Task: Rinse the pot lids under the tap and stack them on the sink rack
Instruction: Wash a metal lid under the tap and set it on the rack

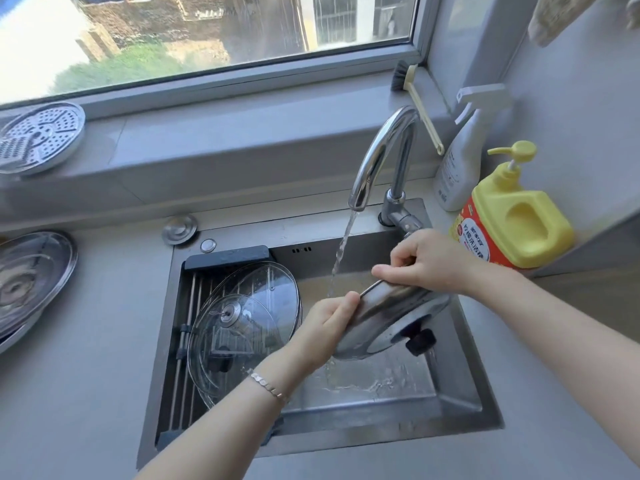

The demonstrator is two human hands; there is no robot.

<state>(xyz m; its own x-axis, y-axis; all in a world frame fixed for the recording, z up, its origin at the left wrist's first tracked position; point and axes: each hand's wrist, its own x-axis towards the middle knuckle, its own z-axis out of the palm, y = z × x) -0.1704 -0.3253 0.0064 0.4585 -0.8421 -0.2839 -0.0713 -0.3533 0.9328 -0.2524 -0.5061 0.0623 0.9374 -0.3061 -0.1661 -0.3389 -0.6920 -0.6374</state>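
— While held in the stream at centre frame, tilted, knob side toward lower right: round stainless-steel pot lid with black knob (pixel 391 320). Gripped at the near-left rim by left hand (pixel 325 327), fingers curled round the edge. Pinched at the upper rim by right hand (pixel 429 259), thumb lying along the edge.
— Why tilted?
— Judged: to let water from curved chrome tap (pixel 377 157) strike the upper-left rim, then run off into steel sink basin (pixel 464 407). Positioned over open basin, right of the rack.
— Rack status?
— Left part of sink: roll-up metal-rod rack (pixel 192 299), bearing two clear glass lids (pixel 249 299), overlapped. Presumably set there to drip through the rods.
— Remaining?
— Left edge of frame, on grey counter: steel-rimmed round lids (pixel 52 271), stacked, apparently awaiting rinse. Cannot tell how many.
— Risk?
— Wet steel, rim-only hold; possible slip on transfer leftward.
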